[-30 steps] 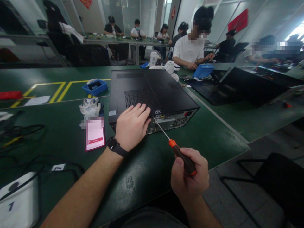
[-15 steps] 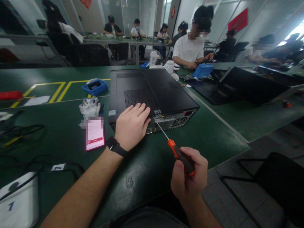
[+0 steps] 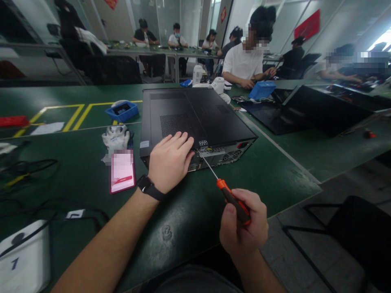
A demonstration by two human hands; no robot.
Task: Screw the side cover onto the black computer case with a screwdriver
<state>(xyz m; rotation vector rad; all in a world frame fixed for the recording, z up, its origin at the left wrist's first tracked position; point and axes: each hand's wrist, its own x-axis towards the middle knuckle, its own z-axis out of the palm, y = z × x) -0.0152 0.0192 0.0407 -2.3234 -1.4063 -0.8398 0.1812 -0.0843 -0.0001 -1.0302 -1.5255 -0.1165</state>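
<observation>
A black desktop computer case [image 3: 210, 118] lies on its side on the green table, its rear panel with fan grille facing me. My left hand [image 3: 172, 160] rests on the near edge of the case, fingers stretched over the top cover beside the perforated vent. My right hand [image 3: 246, 221] is closed round the orange and black handle of a screwdriver [image 3: 233, 201]. The screwdriver's thin shaft points up and left, its tip at the top edge of the rear panel, close to my left fingertips. Whatever the tip meets there is too small to make out.
Left of the case lie a pink-framed card [image 3: 122, 173], grey work gloves [image 3: 116, 138] and a blue tray [image 3: 122, 112]. Cables and a white box [image 3: 26, 254] sit at near left. Black panels [image 3: 324, 108] stand at right. A black chair [image 3: 357, 240] is at lower right. Several people sit beyond.
The screwdriver's handle has turned slightly in my right hand, while its tip stays at the same spot. My left hand has not moved on the case.
</observation>
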